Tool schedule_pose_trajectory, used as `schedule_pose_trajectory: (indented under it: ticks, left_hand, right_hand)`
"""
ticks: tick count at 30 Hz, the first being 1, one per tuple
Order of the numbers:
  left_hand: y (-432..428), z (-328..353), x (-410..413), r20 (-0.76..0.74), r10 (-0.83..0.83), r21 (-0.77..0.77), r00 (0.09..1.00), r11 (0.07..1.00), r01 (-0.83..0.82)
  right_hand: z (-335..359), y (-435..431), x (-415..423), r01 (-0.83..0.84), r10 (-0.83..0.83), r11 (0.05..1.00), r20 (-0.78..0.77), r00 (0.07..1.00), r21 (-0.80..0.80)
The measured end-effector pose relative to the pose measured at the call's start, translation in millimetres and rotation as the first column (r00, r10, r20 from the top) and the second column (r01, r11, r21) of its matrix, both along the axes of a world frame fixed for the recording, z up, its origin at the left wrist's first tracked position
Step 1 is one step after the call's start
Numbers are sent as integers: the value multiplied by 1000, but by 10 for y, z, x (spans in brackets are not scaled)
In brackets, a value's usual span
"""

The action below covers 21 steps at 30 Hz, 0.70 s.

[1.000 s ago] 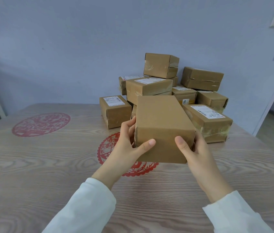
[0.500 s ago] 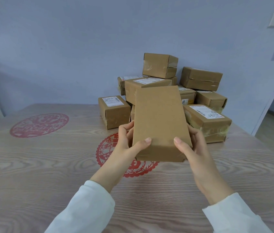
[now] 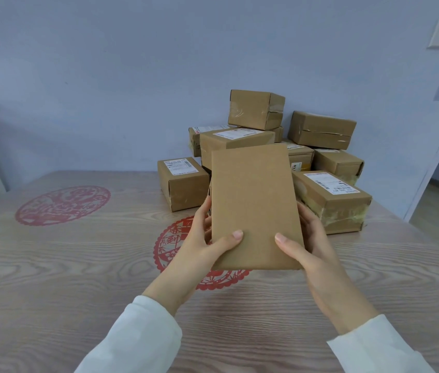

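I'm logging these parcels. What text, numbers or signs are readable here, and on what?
Nothing can be quoted.
None on the held box: blank face.
Label on the left box: too small to read.
Label on the right box: too small.
Label on the rear box: too small.
Dark marks on the middle box: partly hidden, unreadable.
Red cutouts: nothing legible.

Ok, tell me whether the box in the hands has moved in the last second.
Yes. The box tipped its far end up and now covers more of the labelled box behind it.
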<state>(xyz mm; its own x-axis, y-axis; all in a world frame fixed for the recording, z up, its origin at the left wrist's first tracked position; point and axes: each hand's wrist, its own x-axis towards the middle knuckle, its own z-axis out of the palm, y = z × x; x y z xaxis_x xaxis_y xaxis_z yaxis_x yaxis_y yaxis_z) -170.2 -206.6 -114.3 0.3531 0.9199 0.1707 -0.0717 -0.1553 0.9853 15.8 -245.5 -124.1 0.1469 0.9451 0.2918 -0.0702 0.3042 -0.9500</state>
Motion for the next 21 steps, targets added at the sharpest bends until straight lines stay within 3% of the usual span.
schedule_pose_trajectory:
  ticks: [4, 14, 21]
  left_hand:
    - [-3, -24, 17, -15, -18, 8, 1000, 1000, 18]
    - [-71, -25, 55, -38, 23, 22, 999, 1000, -22]
    - [-36, -9, 64, -61, 108, 59, 992, 993, -105]
  right_hand:
    - [-31, 22, 11, 37, -36, 999, 70, 997, -7]
    - [-36, 30, -20, 109, -108, 994, 16, 994, -16]
    - [-31, 12, -64, 111, -112, 994, 108, 988, 16]
